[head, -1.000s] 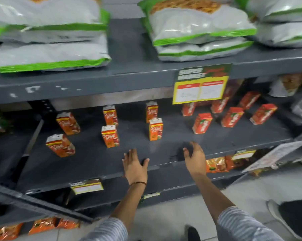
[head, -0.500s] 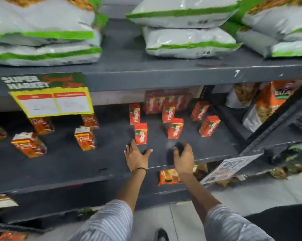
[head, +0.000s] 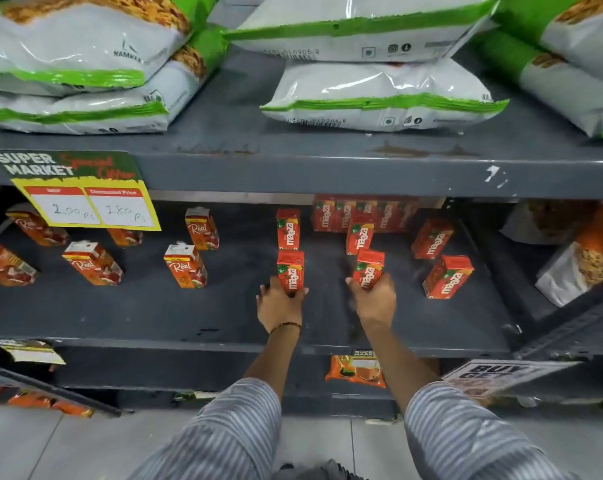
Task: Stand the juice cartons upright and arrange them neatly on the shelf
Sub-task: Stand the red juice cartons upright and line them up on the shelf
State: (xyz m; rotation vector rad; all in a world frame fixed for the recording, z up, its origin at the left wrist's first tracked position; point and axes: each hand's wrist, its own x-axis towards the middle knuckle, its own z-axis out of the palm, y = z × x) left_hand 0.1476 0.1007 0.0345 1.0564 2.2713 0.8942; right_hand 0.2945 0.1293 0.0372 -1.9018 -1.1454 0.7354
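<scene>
Both arms outstretched, left hand point(head: 280, 303) and right hand point(head: 374, 296) each curled closed, striped sleeves at the elbows

I stand before a dark grey metal shelving rack point(head: 328, 161), its paint scuffed and chipped along the front edge. On the upper board lie large grey-and-green plastic snack bags point(head: 379, 95), stacked flat. A green and yellow paper price sign point(head: 81, 192) hangs from that edge at my left. Below, orange foil packets point(head: 355, 370) sit on the lowest board, beside a white printed offer card point(head: 501, 374). Under me is a pale grey tiled floor point(head: 50, 445), evenly lit.
</scene>
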